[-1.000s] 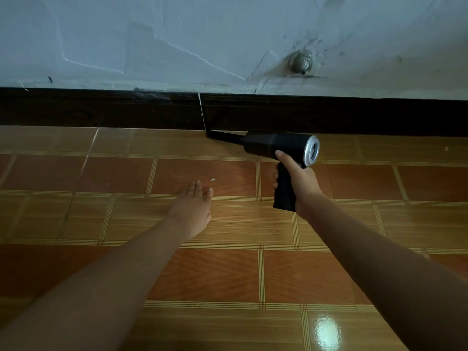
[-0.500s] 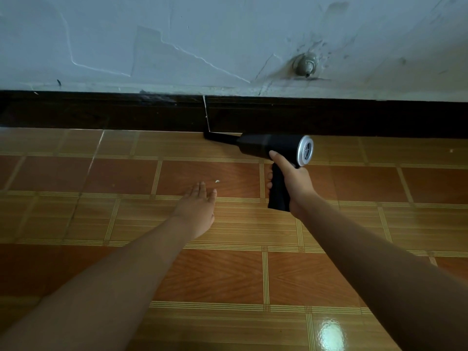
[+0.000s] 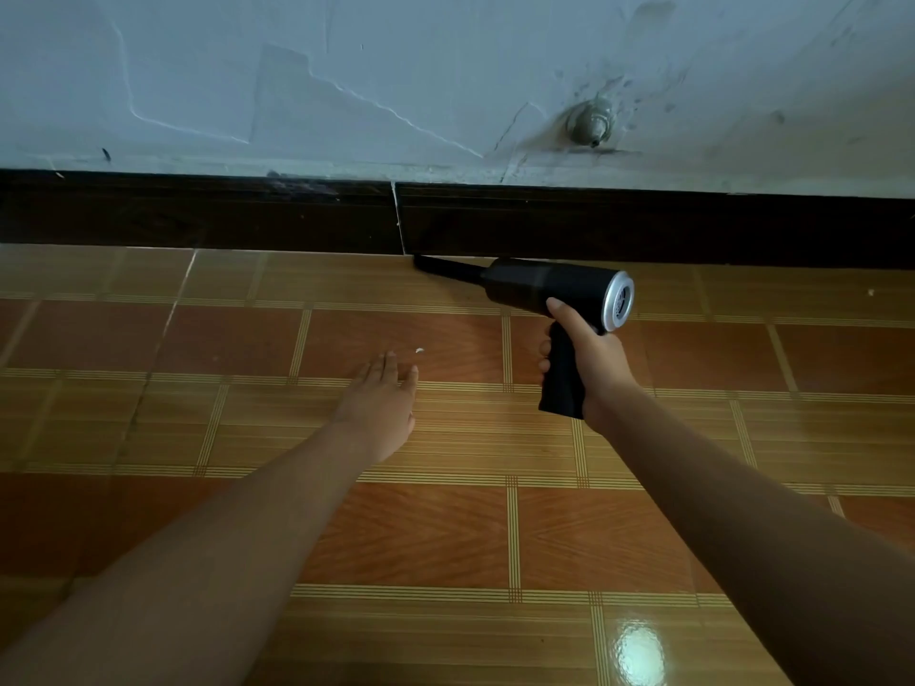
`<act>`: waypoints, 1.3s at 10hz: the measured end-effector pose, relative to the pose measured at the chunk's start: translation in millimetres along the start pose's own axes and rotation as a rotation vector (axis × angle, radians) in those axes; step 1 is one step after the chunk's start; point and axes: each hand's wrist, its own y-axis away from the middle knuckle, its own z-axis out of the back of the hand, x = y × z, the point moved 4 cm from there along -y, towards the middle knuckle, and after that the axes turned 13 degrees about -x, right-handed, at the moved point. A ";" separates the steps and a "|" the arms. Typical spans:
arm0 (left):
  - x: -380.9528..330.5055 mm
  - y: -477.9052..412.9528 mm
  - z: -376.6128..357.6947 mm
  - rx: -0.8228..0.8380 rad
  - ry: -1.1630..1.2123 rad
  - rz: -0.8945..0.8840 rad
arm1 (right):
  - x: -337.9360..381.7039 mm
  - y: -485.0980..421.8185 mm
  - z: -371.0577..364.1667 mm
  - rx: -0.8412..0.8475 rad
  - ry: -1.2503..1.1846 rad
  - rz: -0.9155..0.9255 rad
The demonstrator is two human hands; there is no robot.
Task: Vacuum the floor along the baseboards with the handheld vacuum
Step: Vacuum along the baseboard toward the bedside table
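Black vac [image 3: 549, 287] in my R hand [image 3: 589, 361]: fingers wrapped round the grip [image 3: 562, 388], thumb up along the back of the body, held firm. Barrel lies nearly level, pointing L, w/ the silver vented end cap [image 3: 619, 302] at the R end, turned my way. The slim nozzle [image 3: 445, 267] angles down & its tip sits right at the foot of the dark baseboard [image 3: 198, 215], at the spot where a pale vertical joint [image 3: 398, 220] splits two lengths of board. Tip looks to touch where the floor [image 3: 396, 537] meets the board; can't say for sure, it's black on near-black.

L hand [image 3: 381, 413]: holding nothing, fingers straight & close together, palm down, low over the tiles out front. Touching them or just above, can't tell. Just past my fingertips there's a tiny white speck [image 3: 419, 350] on a red-brown tile, apart from the hand & well short of the nozzle.

Tiles are glossy, orange-brown & red-brown w/ striped yellow bands, and there's a bright glare spot [image 3: 638, 648] bottom R. Another pale fleck [image 3: 871, 292] lies far R, near the baseboard. The wall [image 3: 396, 66] above is bluish-white w/ cracked, patchy paint. A small round grey fitting [image 3: 589, 123] sticks out of it above & a bit R of the vac, dark smudges round it. Both forearms bare, reaching fwd from the bottom corners.
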 end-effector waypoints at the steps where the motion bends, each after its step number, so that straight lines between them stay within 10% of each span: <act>1: -0.3 -0.5 1.1 -0.003 -0.002 0.002 | -0.9 1.3 -5.3 0.019 0.010 0.010; 13: -41.9 2.4 12.9 -0.019 0.108 -0.117 | 4.7 3.6 21.7 -0.081 -0.023 0.006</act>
